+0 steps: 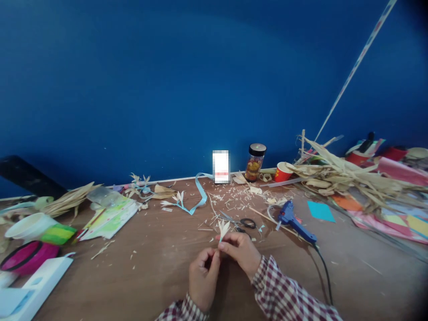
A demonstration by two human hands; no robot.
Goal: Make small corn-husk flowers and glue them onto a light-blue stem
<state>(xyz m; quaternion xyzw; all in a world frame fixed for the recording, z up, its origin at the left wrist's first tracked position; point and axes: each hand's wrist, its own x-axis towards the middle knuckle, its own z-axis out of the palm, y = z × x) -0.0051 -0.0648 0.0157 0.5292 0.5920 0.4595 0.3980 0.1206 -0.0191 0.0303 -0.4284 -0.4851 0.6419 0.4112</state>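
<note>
Husk flower (223, 228) (pale) between hands

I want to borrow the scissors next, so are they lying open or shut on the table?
Open. The scissors lie flat on the table beyond the right hand, blades spread apart.

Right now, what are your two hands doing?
Left hand: closed, pinching the husk flower at its base.
Right hand: closed on the husk flower.
</note>
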